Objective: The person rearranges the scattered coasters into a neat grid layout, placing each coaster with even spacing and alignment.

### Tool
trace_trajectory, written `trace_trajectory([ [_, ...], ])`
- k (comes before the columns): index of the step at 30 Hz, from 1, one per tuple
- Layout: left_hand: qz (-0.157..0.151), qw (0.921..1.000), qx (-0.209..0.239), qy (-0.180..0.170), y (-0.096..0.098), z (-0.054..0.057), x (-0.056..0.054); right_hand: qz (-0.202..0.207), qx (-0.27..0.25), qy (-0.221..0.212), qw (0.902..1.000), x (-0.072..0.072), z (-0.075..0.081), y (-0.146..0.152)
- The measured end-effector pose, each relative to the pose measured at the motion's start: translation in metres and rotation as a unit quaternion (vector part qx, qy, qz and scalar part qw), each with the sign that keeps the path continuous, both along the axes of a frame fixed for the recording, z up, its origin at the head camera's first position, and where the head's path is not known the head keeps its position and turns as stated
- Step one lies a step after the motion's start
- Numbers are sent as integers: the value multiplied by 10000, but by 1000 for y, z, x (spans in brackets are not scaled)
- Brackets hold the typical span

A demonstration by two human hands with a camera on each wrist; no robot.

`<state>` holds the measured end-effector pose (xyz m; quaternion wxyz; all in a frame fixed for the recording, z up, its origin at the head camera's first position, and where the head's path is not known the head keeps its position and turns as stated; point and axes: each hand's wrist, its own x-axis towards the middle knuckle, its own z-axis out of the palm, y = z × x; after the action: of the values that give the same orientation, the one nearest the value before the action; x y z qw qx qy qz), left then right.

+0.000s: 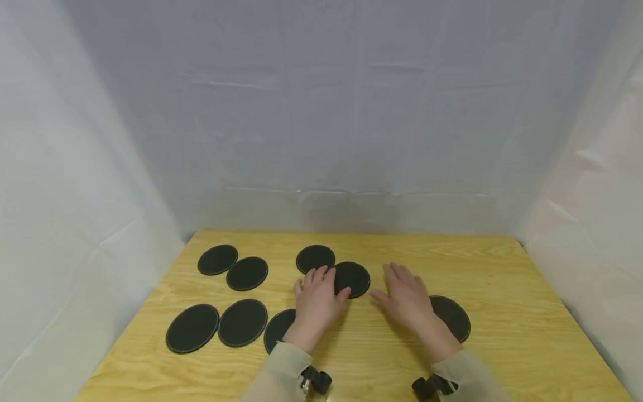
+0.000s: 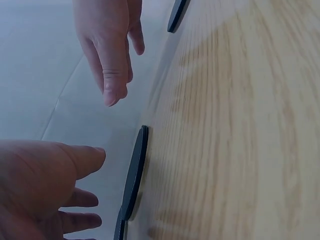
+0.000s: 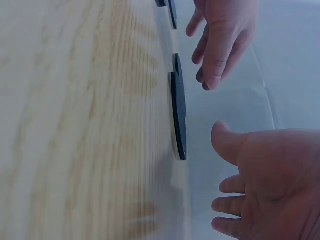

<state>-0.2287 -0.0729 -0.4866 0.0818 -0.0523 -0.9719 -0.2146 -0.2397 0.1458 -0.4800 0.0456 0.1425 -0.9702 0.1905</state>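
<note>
Black, thin, round discs (image 1: 243, 322) lie flat on a pale wooden tabletop (image 1: 502, 279) in front of you, eight of them visible from the head view. At the far left of the tabletop, two sit side by side, the right one slightly closer to you. Nearer to you on the left, three more form a row, their rims touching or almost touching; the rightmost disc (image 1: 278, 328) is partly hidden behind your left wrist and sleeve. Toward the far middle is another pair set diagonally, a rear disc (image 1: 315, 258) and a front disc (image 1: 353, 279), close together at their edges. One last disc (image 1: 453, 317) lies to the right, partly covered by your right wrist. Your left hand (image 1: 317, 300) hangs above the tabletop, palm down, fingers loosely extended and thumb out to the side; from overhead it overlaps the near edge of the middle pair, yet the wrist views show it raised apart from the discs. Your right hand (image 1: 406, 297) is also raised, with its fingers relaxed and extended and its thumb pointing toward the left hand, between the middle pair and the right-hand disc. Both arms wear light beige sleeves (image 1: 469, 375), with black devices (image 1: 320, 381) at the wrists. Pale, creased sheeting (image 1: 321, 123) rises behind the tabletop and along both sides.
</note>
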Motion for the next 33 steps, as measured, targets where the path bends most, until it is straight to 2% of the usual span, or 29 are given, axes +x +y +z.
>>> trace_trajectory([
  [10, 271, 9995, -124, 65, -8, -5, -4, 18, 119, -323, 9994, -17, -13, -19],
  [21, 402, 9982, -420, 147, -7, -15, -11, -33, 505, -369, 9980, -29, -18, -33],
  [27, 533, 9973, -459, 187, -5, -13, -14, -97, 454, -394, 9981, -33, -19, -38],
  [33, 677, 9970, -384, 11, -6, -11, -19, -60, 424, -213, 9989, -36, -16, -42],
])
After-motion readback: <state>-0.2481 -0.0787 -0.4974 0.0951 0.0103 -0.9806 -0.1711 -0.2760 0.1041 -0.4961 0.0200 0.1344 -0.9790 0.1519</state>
